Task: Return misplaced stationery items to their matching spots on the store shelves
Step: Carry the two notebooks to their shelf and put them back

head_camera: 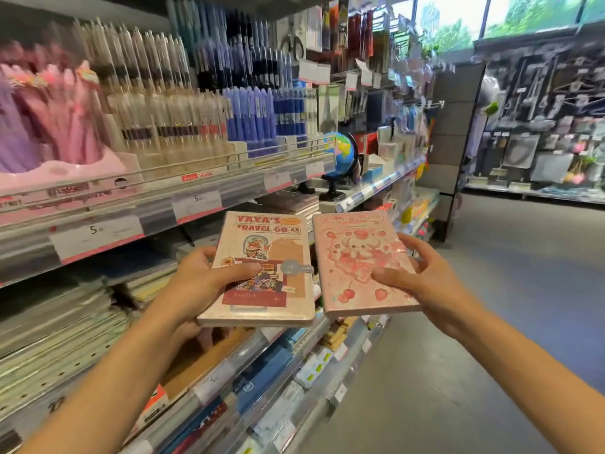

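Observation:
My left hand (199, 283) grips a beige notebook (275, 299) titled "Yaya's Travel Go", thumb across its cover. My right hand (425, 280) holds a pink notebook (353, 257) with cherries and a bunny on the front. Both are held side by side, covers up, in front of the notebook shelf (294, 204), where a stack of similar notebooks lies just beyond them.
Store shelves run along my left: pens in pink, clear and blue (163, 103) on the upper shelf, a globe (340, 155) further along, flat notebooks and pads (59, 326) below. Price tags (98, 237) line the shelf edges. The grey aisle floor (491, 322) opens to the right.

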The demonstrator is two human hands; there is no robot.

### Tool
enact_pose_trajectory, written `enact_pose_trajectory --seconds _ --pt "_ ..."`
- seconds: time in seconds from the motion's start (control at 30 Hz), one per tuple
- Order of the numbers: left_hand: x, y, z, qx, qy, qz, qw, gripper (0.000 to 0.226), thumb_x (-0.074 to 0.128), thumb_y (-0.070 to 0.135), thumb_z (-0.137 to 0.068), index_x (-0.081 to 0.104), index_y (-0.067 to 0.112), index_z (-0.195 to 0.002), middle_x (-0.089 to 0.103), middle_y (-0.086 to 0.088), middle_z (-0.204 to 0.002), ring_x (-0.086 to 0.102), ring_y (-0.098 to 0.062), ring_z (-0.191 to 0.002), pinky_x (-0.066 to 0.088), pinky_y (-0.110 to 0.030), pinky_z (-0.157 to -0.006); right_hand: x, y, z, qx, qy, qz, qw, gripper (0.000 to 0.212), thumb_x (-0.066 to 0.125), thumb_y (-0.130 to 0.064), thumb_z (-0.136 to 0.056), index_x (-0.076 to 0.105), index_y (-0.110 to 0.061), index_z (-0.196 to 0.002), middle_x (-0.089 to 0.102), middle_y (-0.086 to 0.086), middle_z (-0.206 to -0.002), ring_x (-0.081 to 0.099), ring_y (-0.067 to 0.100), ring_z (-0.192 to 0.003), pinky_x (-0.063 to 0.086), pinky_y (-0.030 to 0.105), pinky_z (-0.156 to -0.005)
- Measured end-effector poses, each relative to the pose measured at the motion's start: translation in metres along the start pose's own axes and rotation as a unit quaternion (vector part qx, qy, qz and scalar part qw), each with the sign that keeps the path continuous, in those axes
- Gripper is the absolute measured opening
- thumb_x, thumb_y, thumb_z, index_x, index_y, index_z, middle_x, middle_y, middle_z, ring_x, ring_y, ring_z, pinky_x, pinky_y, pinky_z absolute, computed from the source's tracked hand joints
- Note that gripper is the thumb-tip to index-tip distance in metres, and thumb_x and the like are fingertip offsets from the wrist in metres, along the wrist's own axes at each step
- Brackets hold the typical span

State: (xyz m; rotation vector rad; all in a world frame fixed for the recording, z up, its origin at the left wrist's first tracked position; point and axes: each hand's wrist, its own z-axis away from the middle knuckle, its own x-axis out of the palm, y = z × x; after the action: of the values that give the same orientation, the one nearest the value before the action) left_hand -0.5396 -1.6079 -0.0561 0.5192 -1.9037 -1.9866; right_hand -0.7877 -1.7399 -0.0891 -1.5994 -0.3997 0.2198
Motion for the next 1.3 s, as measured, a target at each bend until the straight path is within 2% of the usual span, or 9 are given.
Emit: enact_pose_trajectory --seconds 0.3,0.5,0.6,0.67,0.8,1.0,1.07,1.13,1.3 --pt "0.041 0.0 -0.091 -0.001 0.077 -0.044 0.996 0.037 0.074 0.01 -0.068 0.05 0.016 -0.095 0.073 -0.001 -0.067 0.069 -0.011 -0.051 0.054 -0.021 -0.044 -0.027 0.009 -0.164 0.038 -0.088 0.005 0.995 0.07 0.076 0.0 -0.066 0.044 -0.025 -0.123 0.07 0.003 -0.091 0.072 0.018 -0.067 0.061 0.029 -0.059" --pt "0.078 -0.003 -0.129 -0.016 0.166 -0.057 0.984 0.056 0.075 0.011 -0.068 0.044 0.009 -0.115 0.068 -0.007 -0.089 0.069 -0.008 -0.051 0.052 -0.018 -0.041 -0.032 0.018 -0.272 0.058 -0.18 0.037 0.981 0.083 0.079 -0.005 -0.062 0.04 -0.021 -0.134 0.064 0.012 -0.112 0.073 0.02 -0.075 0.06 0.029 -0.059" --pt "0.098 -0.003 -0.143 -0.028 0.211 -0.053 0.976 0.062 0.078 0.014 -0.061 0.045 0.009 -0.114 0.069 -0.013 -0.095 0.072 -0.019 -0.063 0.058 -0.031 -0.057 -0.035 0.02 -0.321 0.06 -0.225 0.052 0.971 0.08 0.079 -0.006 -0.065 0.04 -0.02 -0.133 0.064 0.01 -0.112 0.07 0.023 -0.088 0.06 0.034 -0.072" --pt "0.11 -0.003 -0.15 -0.026 0.237 -0.033 0.971 0.061 0.076 0.011 -0.063 0.045 0.008 -0.114 0.069 -0.013 -0.091 0.071 -0.017 -0.057 0.056 -0.028 -0.049 -0.033 0.023 -0.351 0.05 -0.255 0.061 0.964 0.087 0.082 -0.011 -0.06 0.04 -0.018 -0.135 0.065 0.01 -0.113 0.069 0.022 -0.092 0.058 0.037 -0.078" --pt "0.134 -0.003 -0.155 -0.034 0.277 -0.013 0.96 0.053 0.071 0.004 -0.073 0.042 0.006 -0.117 0.068 -0.016 -0.088 0.065 -0.013 -0.041 0.046 -0.02 -0.032 -0.02 0.022 -0.4 0.008 -0.302 0.089 0.949 0.078 0.085 -0.016 -0.058 0.049 -0.014 -0.128 0.069 0.004 -0.103 0.072 0.007 -0.074 0.056 0.02 -0.061" --pt "0.152 -0.008 -0.156 -0.053 0.303 -0.022 0.951 0.069 0.077 0.017 -0.061 0.042 0.016 -0.12 0.072 -0.023 -0.095 0.068 -0.031 -0.047 0.052 -0.036 -0.034 0.017 0.023 -0.459 0.008 -0.349 0.085 0.933 0.061 0.076 0.003 -0.068 0.051 -0.008 -0.122 0.066 0.014 -0.108 0.068 0.02 -0.084 0.059 0.023 -0.063" --pt "0.156 -0.007 -0.157 -0.057 0.315 -0.028 0.947 0.076 0.078 0.023 -0.051 0.042 0.017 -0.118 0.074 -0.02 -0.089 0.069 -0.034 -0.052 0.053 -0.043 -0.042 0.029 0.028 -0.478 0.0 -0.349 0.108 0.931 0.06 0.077 0.002 -0.067 0.053 -0.002 -0.122 0.067 0.014 -0.108 0.068 0.017 -0.078 0.06 0.031 -0.073" --pt "0.161 -0.004 -0.158 -0.059 0.327 -0.033 0.943 0.077 0.078 0.026 -0.048 0.042 0.017 -0.116 0.076 -0.016 -0.082 0.069 -0.037 -0.057 0.054 -0.048 -0.05 0.04 0.033 -0.493 -0.008 -0.343 0.145 0.928 0.052 0.074 0.002 -0.07 0.056 -0.001 -0.119 0.066 0.013 -0.106 0.066 0.014 -0.07 0.059 0.026 -0.068" --pt "0.169 0.0 -0.166 -0.065 0.357 -0.039 0.931 0.072 0.078 0.021 -0.053 0.044 0.015 -0.116 0.077 -0.009 -0.077 0.072 -0.034 -0.065 0.053 -0.061 -0.066 0.074 0.064 -0.565 -0.027 -0.376 0.26 0.889 0.043 0.063 -0.018 -0.084 0.054 -0.011 -0.125 0.055 0.009 -0.134 0.054 0.026 -0.119 0.045 0.044 -0.104"
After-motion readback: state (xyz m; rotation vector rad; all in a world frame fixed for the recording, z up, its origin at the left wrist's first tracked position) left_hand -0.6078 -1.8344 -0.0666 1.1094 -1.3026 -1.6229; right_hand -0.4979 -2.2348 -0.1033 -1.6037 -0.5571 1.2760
